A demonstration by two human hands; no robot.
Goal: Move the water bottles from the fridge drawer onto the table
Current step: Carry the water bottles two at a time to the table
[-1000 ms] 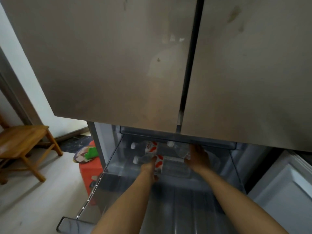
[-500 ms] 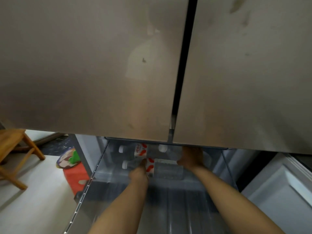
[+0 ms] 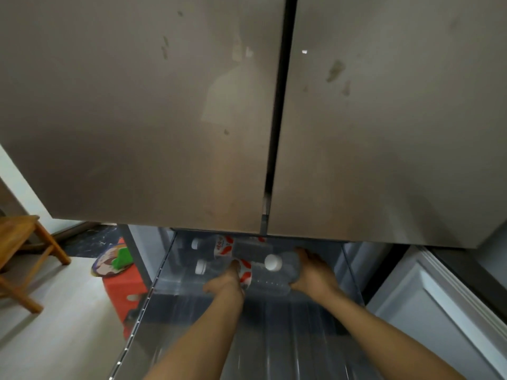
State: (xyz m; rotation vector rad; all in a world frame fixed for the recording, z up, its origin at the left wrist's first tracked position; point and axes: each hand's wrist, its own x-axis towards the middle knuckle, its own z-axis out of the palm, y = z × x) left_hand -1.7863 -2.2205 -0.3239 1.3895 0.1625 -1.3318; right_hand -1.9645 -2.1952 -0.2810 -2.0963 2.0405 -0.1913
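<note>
The pulled-out fridge drawer [image 3: 274,333] lies below the two closed upper doors. At its back lie clear water bottles with white caps and red-and-white labels. My left hand [image 3: 226,281] grips the near bottle [image 3: 219,267] around its label. My right hand [image 3: 312,272] holds another bottle [image 3: 282,263] by its body, raised a little, its white cap pointing towards me. A third bottle [image 3: 214,246] lies further back on the left, partly hidden under the door edge.
The big fridge doors [image 3: 192,119] overhang the drawer's back. A red stool [image 3: 123,286] carrying a round printed object with a green piece stands left of the drawer. A wooden chair [image 3: 19,256] sits at far left. A white appliance panel [image 3: 444,311] borders the right.
My right hand has lifted and turned its bottle so the cap faces me. My left hand has closed round the near bottle's label. The camera has tilted.
</note>
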